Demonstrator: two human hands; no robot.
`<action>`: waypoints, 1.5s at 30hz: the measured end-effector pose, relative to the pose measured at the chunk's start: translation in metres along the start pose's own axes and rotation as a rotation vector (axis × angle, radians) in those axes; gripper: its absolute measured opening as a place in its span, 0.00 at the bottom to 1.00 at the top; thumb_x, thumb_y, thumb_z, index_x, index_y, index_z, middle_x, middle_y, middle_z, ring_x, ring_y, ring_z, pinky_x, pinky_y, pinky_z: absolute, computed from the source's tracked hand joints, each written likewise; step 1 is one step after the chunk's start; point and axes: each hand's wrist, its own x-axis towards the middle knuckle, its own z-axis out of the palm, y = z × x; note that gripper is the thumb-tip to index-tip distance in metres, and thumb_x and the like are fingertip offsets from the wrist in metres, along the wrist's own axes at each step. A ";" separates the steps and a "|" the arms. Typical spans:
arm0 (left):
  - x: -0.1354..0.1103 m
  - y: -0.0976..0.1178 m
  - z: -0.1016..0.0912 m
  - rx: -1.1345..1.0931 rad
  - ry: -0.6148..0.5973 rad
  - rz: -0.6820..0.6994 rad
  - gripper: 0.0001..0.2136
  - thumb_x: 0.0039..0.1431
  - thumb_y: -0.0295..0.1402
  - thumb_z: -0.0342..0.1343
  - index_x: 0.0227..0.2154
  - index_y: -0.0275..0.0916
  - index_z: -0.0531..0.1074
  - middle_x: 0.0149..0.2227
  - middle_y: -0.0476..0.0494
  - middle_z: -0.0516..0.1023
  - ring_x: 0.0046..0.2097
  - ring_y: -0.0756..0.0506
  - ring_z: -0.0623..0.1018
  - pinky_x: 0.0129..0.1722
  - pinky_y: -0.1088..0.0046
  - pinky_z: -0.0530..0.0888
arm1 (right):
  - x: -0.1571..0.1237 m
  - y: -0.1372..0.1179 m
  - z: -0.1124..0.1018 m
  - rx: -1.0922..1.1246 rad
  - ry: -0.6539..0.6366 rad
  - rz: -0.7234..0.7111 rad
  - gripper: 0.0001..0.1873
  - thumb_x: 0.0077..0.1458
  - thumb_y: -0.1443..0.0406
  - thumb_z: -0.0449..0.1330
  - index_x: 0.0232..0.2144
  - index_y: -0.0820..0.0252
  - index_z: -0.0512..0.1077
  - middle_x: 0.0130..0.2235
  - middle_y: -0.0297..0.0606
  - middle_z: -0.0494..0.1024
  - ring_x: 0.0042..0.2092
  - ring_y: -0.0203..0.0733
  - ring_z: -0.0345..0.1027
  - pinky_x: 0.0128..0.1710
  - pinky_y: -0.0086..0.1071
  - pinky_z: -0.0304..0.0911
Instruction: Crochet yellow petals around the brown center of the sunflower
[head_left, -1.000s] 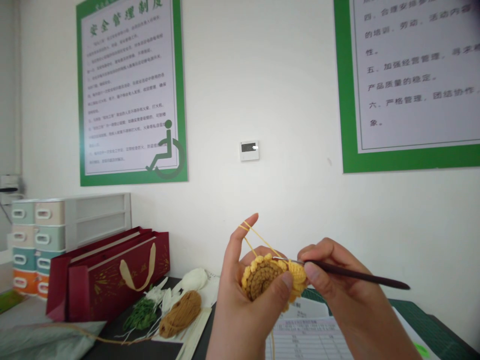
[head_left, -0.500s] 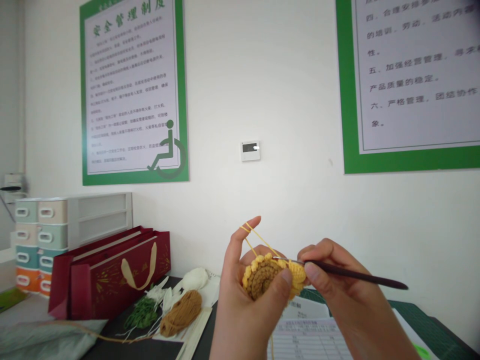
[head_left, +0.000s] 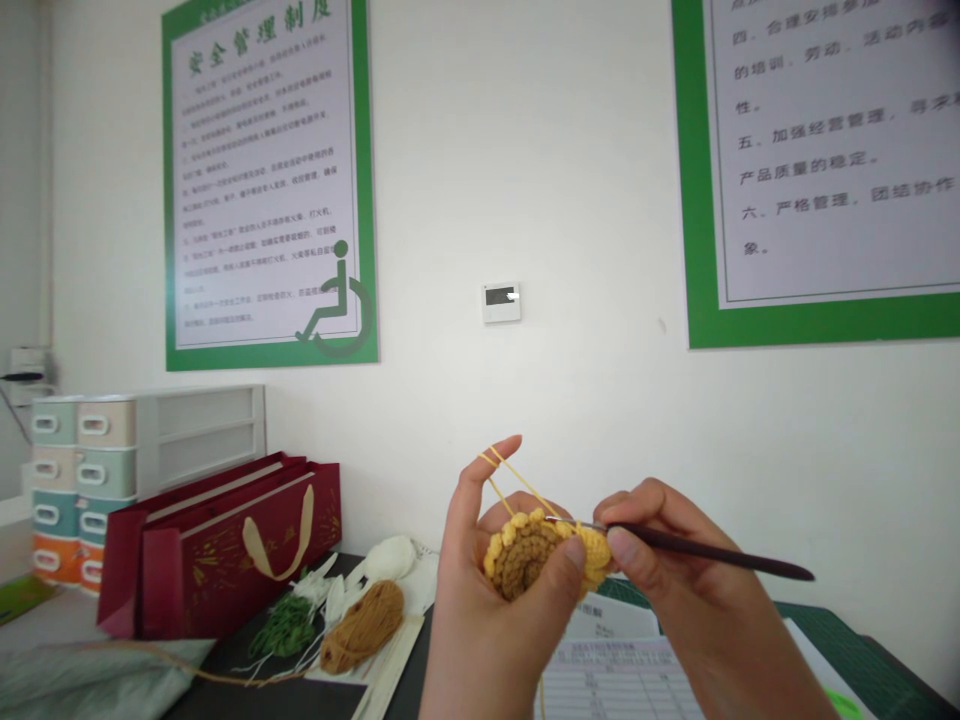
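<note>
My left hand pinches a round crochet piece, brown in the middle with a yellow edge, under its thumb. Yellow yarn loops over the raised left index finger and runs down to the edge of the piece. Between thumb and fingers, my right hand grips a crochet hook with a dark handle. Its thin metal tip lies at the top yellow edge, by the yarn. The right fingertips are close to the piece's right side; whether they touch it I cannot tell.
Printed sheets lie under my hands on a green cutting mat. To the left are a brown yarn skein, green yarn, white yarn, dark red gift bags and a drawer unit. A wall stands behind.
Almost nothing differs. The hook and right hand have shifted very slightly, with the tip still at the yellow edge.
</note>
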 end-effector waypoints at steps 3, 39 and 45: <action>0.000 -0.001 0.000 -0.007 -0.003 -0.001 0.38 0.51 0.27 0.70 0.64 0.41 0.62 0.30 0.50 0.80 0.27 0.53 0.73 0.27 0.79 0.68 | 0.002 0.002 -0.003 -0.015 -0.010 -0.010 0.12 0.53 0.54 0.73 0.32 0.52 0.78 0.34 0.32 0.78 0.35 0.35 0.73 0.35 0.25 0.69; -0.002 0.005 0.001 -0.007 -0.054 -0.026 0.42 0.51 0.26 0.70 0.66 0.42 0.56 0.30 0.50 0.80 0.27 0.51 0.74 0.28 0.77 0.69 | -0.001 -0.003 0.002 0.051 -0.030 0.080 0.14 0.52 0.52 0.72 0.31 0.54 0.76 0.30 0.33 0.78 0.32 0.36 0.68 0.33 0.29 0.65; -0.002 0.002 0.001 0.028 -0.050 -0.013 0.39 0.54 0.27 0.68 0.66 0.42 0.56 0.33 0.49 0.79 0.27 0.52 0.70 0.27 0.77 0.67 | -0.001 -0.002 -0.001 -0.042 -0.025 -0.001 0.12 0.55 0.54 0.71 0.33 0.53 0.76 0.33 0.33 0.79 0.33 0.36 0.71 0.33 0.28 0.67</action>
